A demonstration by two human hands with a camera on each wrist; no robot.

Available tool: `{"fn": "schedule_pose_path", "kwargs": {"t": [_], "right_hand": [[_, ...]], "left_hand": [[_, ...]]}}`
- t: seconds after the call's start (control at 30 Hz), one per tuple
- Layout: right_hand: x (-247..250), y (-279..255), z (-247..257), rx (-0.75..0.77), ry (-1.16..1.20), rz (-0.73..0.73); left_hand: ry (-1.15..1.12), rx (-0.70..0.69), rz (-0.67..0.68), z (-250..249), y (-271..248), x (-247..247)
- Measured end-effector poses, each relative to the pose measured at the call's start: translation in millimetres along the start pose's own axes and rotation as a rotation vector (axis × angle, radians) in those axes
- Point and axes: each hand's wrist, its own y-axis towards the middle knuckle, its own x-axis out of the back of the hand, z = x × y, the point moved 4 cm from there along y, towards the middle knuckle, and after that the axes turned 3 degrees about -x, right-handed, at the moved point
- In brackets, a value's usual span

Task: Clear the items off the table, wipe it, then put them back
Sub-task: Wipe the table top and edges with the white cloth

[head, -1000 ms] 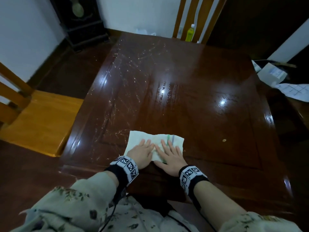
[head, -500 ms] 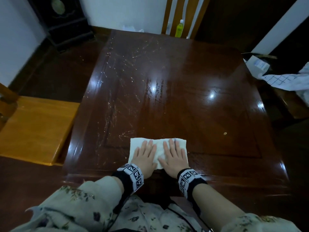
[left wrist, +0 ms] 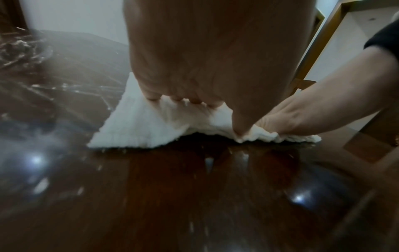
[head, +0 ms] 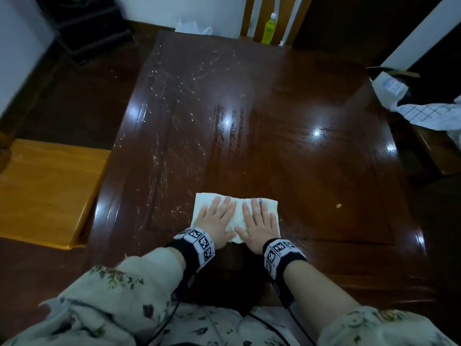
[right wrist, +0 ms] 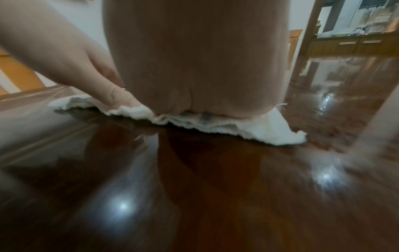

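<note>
- While both palms lie flat, the left hand (head: 216, 222) and right hand (head: 258, 224) press side by side on the cloth (head: 238, 216), fingers straight and slightly spread.
- That white cloth lies on the table (head: 287, 151), near its near edge, bunched a little between the thumbs.
- Scratches mark the tabletop's left half; a small tan speck (head: 338, 206) sits to the right of the cloth.
- Beyond the far edge stands a green bottle (head: 269, 29), by chair slats.
- An orange chair seat (head: 47, 191) is left of the table.
</note>
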Motion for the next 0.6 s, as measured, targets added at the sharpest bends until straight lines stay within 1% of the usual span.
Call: {"fn": "schedule_pose_path", "kwargs": {"t": [0.4, 0.6], "right_hand": [[65.7, 66.4, -5.8, 0.021, -0.014, -0.001], [109.9, 110.9, -7.9, 0.072, -0.028, -0.036]], "left_hand": [[-0.04, 0.0, 0.031, 24.9, 71.3, 68.9], [-0.056, 0.005, -0.002, 44.2, 110.9, 108.7]]}}
